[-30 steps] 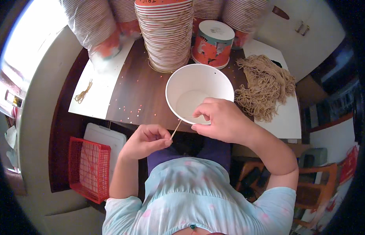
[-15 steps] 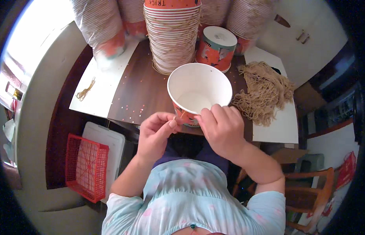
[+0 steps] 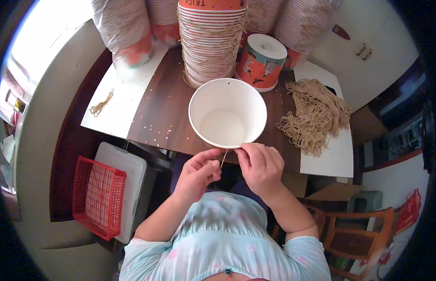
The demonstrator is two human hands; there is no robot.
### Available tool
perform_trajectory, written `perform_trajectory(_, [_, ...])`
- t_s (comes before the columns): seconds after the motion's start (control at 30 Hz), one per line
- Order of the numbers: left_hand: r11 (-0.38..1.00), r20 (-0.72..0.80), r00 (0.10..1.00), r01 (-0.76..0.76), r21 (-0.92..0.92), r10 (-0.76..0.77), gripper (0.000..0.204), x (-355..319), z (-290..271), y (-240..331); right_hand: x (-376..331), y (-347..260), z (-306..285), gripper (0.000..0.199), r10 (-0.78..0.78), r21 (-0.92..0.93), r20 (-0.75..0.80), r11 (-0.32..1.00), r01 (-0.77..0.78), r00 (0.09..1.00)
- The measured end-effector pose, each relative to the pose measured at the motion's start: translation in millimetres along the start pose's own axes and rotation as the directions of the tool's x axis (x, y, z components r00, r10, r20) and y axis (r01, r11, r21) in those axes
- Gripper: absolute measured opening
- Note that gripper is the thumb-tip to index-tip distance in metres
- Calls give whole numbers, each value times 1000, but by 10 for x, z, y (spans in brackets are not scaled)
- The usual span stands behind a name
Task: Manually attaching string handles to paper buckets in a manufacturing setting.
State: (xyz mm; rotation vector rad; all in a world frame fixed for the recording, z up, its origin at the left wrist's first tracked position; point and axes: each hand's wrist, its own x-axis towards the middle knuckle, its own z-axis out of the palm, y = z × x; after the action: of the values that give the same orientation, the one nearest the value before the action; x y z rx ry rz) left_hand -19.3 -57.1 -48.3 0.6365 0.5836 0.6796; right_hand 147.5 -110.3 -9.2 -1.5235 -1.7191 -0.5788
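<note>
A white-lined paper bucket (image 3: 204,108) stands at the near edge of the table in front of me, its mouth facing up. A small hole shows in its far wall, just under the rim. My right hand (image 3: 262,167) pinches the near rim, thumb and fingers closed on it. From below that rim a thin cord (image 3: 224,158) slants down to my left hand (image 3: 198,174). The left fingers are bent together around the cord's lower end. The bucket's outer near side is mostly hidden by its rim and my hands.
A tall stack of nested buckets (image 3: 212,47) rises behind, beside an upturned orange bucket (image 3: 260,69). Plastic-wrapped stacks (image 3: 122,28) line the back. Tan cords (image 3: 316,117) lie heaped at right, a small bundle (image 3: 102,104) at left. A red basket (image 3: 100,199) sits below left.
The bucket has shifted left and turned, bringing its small hole to the far middle. The cord now runs downward from the near rim, and my left hand has moved lower.
</note>
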Motion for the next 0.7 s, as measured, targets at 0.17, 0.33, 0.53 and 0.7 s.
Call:
perform_trajectory(0.17, [913, -17, 997, 80, 401, -79, 17, -25, 23, 106, -18, -6, 20, 23, 69, 28, 19, 997, -70, 997])
perform_trajectory(0.33, [483, 243, 932, -349, 803, 271, 14, -16, -19, 112, -49, -2, 93, 23, 198, 154, -5, 969, -194, 980])
perform_trajectory(0.53, [636, 241, 942, -335, 695, 233, 14, 56, 80, 179, -212, -96, 185, 12, 293, 338, 136, 884, -322, 947])
perform_trajectory(0.7, [859, 132, 949, -314, 404, 285, 12, 116, 140, 150, -349, -176, 87, 16, 459, 632, 407, 482, -606, 790])
